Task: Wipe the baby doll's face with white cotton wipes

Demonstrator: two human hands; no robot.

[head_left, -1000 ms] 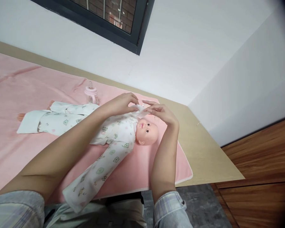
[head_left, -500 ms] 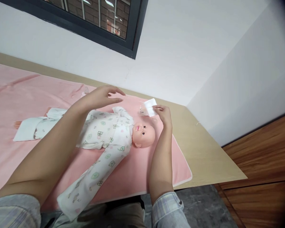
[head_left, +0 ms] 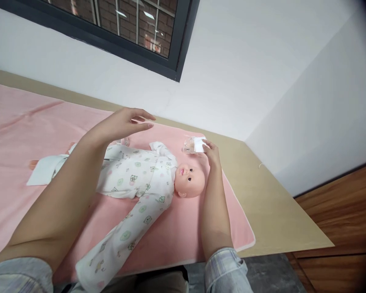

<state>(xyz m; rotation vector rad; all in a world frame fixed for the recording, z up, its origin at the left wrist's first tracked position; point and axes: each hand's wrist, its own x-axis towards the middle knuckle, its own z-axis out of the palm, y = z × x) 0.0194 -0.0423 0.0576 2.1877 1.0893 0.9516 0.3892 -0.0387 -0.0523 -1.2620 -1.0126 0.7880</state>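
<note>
A baby doll (head_left: 189,181) in a white printed romper lies on its back on a pink blanket (head_left: 24,122), head to the right. My right hand (head_left: 212,152) is just beyond the doll's head, fingers pinched on a small white pad (head_left: 199,144) over a clear wrapper (head_left: 188,146) on the blanket. My left hand (head_left: 122,124) hovers above the doll's body, fingers stretched out and holding nothing. One long romper sleeve (head_left: 116,240) trails towards me.
The blanket covers a light wooden table (head_left: 271,203) that stands against a white wall. A dark-framed window (head_left: 183,44) is above. The table's right corner ends near a wooden panel (head_left: 347,211). A baby bottle is mostly hidden behind my left hand.
My hands have parted: the left let go of the white pad and lifted over the doll's body, while the right carried the pad down beyond the doll's head.
</note>
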